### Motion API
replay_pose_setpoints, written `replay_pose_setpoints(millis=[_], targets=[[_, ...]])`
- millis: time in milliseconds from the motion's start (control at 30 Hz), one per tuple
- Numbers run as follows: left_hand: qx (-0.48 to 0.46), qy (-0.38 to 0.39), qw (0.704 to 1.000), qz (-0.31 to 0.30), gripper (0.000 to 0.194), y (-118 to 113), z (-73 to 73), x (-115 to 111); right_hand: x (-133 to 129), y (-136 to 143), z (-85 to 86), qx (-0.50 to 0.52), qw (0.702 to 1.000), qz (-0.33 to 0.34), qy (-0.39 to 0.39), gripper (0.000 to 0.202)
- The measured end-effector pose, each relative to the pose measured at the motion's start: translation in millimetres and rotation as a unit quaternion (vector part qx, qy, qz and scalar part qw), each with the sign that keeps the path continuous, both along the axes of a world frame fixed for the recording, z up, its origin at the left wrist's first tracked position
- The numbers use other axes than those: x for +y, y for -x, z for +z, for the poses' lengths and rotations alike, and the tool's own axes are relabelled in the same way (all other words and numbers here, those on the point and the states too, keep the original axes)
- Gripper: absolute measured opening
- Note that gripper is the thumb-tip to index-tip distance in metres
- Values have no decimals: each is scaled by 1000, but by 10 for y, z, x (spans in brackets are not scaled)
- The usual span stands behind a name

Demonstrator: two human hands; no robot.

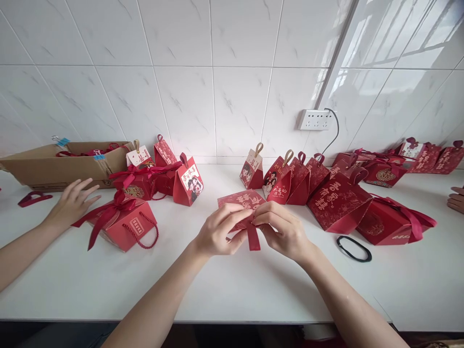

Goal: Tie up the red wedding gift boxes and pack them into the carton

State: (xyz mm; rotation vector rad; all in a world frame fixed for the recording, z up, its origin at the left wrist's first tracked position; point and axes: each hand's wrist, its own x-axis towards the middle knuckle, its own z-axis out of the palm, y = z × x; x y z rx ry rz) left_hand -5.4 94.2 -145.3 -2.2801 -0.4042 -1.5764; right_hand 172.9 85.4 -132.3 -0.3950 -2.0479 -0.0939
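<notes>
At the middle of the white table [232, 290], a red card box with gold characters [242, 198] is held between both hands, its top end towards me. My left hand [223, 231] pinches the box's near end from the left. From the right, the fingers of my right hand [282, 229] close on the same end, close to my left fingertips. A dark red ribbon [253, 238] hangs down between the two hands. The fingers hide where the ribbon meets the box.
Another person's hand [74, 200] rests at the left by a bow-tied red box [125, 224] and a cardboard carton [58, 166]. Red boxes [335, 203] stand right of centre, near a black band [354, 248]. Another person's fingers [456, 199] show at the right edge.
</notes>
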Motion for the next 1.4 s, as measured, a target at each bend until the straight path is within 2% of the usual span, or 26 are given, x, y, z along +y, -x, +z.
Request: replay_pose_setpoints(millis=[100, 300, 533, 767, 833, 1067, 1267, 1400], targets=[[17, 11, 1000, -10, 28, 14, 4, 1, 7, 0, -16, -10, 1000, -8, -19, 24], [9, 18, 999, -25, 23, 23, -27, 22, -6, 7, -6, -5, 999, -4, -43, 27], [-4, -29, 999, -18, 7, -22, 3, -11, -3, 14, -21, 15, 999, 2, -51, 30], [-25, -31, 999, 4, 14, -50, 40, -65, -25, 51, -8, 44, 999, 7, -21, 26], [-40, -4, 999, -6, 14, -48, 46, -61, -29, 52, 6, 51, 999, -4, -2, 22], [-84, 173, 981, -37, 3, -24, 87, -49, 0, 58, -7, 74, 988, -49, 124, 6], [-118, 336, 934, -42, 7, -22, 97, -44, -9, 44, 42, 93, 970, -84, 210, 7], [-139, 366, 919, -42, 13, -42, 104, -20, -15, 46, 81, 91, 958, -90, 256, 9]])
